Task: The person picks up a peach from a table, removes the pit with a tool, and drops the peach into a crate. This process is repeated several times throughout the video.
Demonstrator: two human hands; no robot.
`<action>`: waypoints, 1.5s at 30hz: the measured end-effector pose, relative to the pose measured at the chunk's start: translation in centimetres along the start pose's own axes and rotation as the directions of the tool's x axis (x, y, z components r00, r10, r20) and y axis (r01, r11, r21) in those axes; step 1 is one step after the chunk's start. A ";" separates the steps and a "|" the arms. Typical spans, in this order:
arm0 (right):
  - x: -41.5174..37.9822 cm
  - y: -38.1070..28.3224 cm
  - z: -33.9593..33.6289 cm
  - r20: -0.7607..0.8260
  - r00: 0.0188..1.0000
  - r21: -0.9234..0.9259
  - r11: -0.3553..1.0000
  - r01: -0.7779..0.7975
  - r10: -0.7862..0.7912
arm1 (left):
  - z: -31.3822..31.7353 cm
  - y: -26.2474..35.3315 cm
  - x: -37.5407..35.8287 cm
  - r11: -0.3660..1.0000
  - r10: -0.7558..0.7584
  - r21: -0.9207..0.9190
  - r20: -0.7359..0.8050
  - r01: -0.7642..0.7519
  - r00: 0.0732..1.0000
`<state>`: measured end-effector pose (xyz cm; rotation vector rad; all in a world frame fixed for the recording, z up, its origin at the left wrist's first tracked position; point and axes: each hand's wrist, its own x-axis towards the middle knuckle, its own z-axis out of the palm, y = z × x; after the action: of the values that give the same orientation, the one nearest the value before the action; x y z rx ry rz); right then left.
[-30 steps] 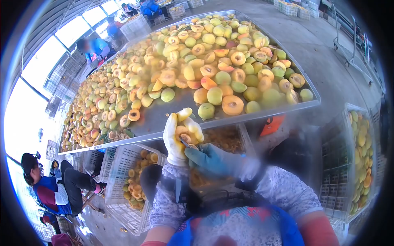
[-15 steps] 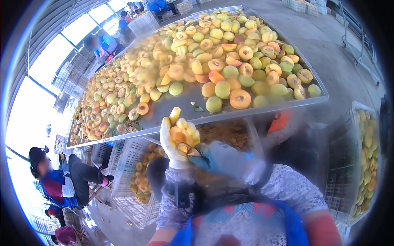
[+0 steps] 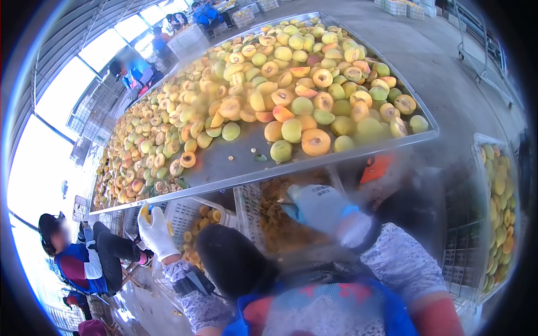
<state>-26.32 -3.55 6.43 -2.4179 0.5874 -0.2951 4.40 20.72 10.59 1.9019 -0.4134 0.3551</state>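
My left hand (image 3: 156,231), in a white glove with yellow fingertips, is out to the left beside a white crate (image 3: 180,215) of peach halves (image 3: 193,238). Its thumb stands apart from the fingers, and no fruit shows in it. In a blue-grey glove, my right hand (image 3: 316,206) hangs over a crate (image 3: 249,210) of brownish peach scraps (image 3: 277,215). Its fingers are curled together at a small thing I cannot make out. Just beyond both hands, a metal-rimmed table (image 3: 224,190) bears a heap of whole and halved peaches (image 3: 252,89).
At the right stands a tall crate of peaches (image 3: 497,204). A seated person (image 3: 78,257) is at the left, and other people work beyond the table. My dark knee (image 3: 230,257) sits between the crates. A metal cart (image 3: 485,61) stands at the far right.
My hands have parted. The left has swung left and down, and the peach half it held is no longer seen in it. My right hand has drawn slightly right, over the scraps.
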 end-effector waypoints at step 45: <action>4.7 -1.0 3.9 -0.138 0.987 0.174 0.979 0.102 -0.079 | 14.7 10.2 -10.1 0.489 -0.094 -0.530 0.758 0.693 0.645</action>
<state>-20.51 -3.06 4.27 -2.2653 0.4854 -0.5256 -8.38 4.75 9.51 1.0625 -0.4163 -0.7980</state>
